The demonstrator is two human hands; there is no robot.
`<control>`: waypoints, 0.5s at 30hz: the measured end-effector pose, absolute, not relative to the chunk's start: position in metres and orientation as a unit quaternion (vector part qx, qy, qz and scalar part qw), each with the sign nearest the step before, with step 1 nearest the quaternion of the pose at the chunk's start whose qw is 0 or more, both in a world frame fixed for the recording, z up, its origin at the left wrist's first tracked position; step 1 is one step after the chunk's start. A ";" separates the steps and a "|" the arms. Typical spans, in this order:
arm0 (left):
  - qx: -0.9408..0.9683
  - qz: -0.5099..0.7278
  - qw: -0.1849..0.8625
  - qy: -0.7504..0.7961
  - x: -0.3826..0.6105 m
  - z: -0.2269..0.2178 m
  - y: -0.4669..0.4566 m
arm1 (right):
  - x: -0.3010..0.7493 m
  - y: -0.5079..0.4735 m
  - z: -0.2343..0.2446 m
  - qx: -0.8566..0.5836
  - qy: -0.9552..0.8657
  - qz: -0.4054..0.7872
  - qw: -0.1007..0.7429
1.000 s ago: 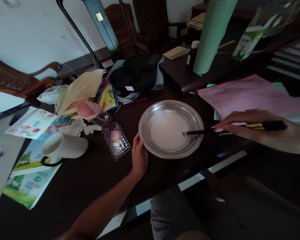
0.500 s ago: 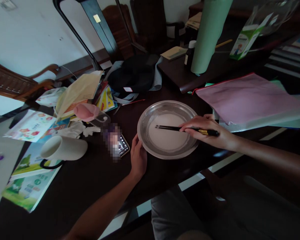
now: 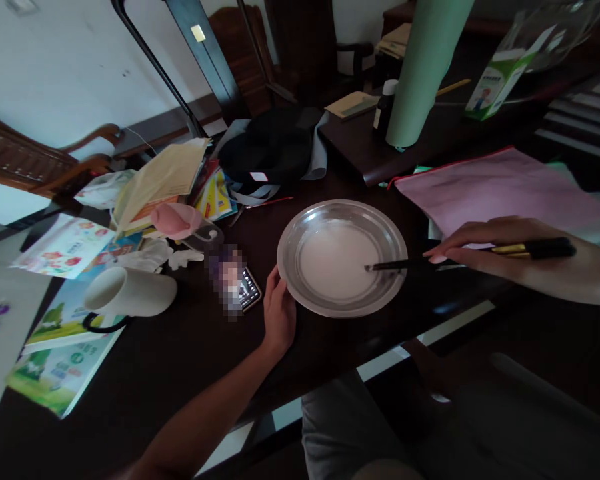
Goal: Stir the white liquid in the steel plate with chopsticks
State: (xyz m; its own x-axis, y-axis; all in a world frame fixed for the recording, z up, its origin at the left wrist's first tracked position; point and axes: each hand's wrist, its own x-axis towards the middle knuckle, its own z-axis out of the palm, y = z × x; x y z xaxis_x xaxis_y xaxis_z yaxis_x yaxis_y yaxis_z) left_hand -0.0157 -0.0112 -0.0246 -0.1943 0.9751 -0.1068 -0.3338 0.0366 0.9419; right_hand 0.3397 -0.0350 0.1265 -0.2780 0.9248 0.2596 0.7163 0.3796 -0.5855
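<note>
A round metal bowl [image 3: 325, 304] stands on the dark table with a white, milky layer [image 3: 335, 260] over its bottom. My left hand [image 3: 279, 310] grips the bowl's left rim, fingers against its outer side. A pair of black chopsticks [image 3: 400, 265] with gold bands is pinched in my right hand [image 3: 505, 250]. Their tips hover over the right part of the bowl, while the hand itself is outside, right of the rim. Whether the tips touch the white layer, I cannot tell.
Left of the bowl lie a lit phone [image 3: 249, 290], a white mug [image 3: 150, 292] on its side, crumpled tissue and booklets [image 3: 70, 373]. A black bag [image 3: 270, 150] is behind. A pink zip pouch [image 3: 495, 190] lies right, below a tall green cylinder [image 3: 427, 73].
My right hand has moved right, out from over the bowl, drawing the chopstick tips from its middle toward its right side. My left hand stays at the rim.
</note>
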 end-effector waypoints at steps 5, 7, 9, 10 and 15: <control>0.346 0.602 0.540 0.475 -0.017 -0.025 -0.011 | 0.324 -0.037 0.117 -0.478 -0.780 0.313 0.256; 0.344 0.604 0.542 0.472 -0.017 -0.025 -0.011 | 0.312 -0.034 0.107 -0.463 -0.780 0.324 0.269; 0.341 0.605 0.544 0.471 -0.017 -0.024 -0.011 | 0.299 -0.030 0.095 -0.464 -0.780 0.315 0.278; 0.340 0.605 0.544 0.471 -0.017 -0.024 -0.011 | 0.293 -0.027 0.090 -0.463 -0.782 0.306 0.284; 0.345 0.600 0.538 0.482 -0.018 -0.023 -0.011 | 0.283 -0.009 0.076 -0.469 -0.792 0.251 0.300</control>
State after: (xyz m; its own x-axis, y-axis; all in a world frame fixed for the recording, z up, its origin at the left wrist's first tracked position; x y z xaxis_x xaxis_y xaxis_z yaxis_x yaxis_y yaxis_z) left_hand -0.0176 -0.0110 -0.0234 -0.1841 0.9773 -0.1049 -0.3125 0.0429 0.9489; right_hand 0.2828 -0.0086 0.0756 -0.3803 0.8934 0.2394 0.5927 0.4341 -0.6784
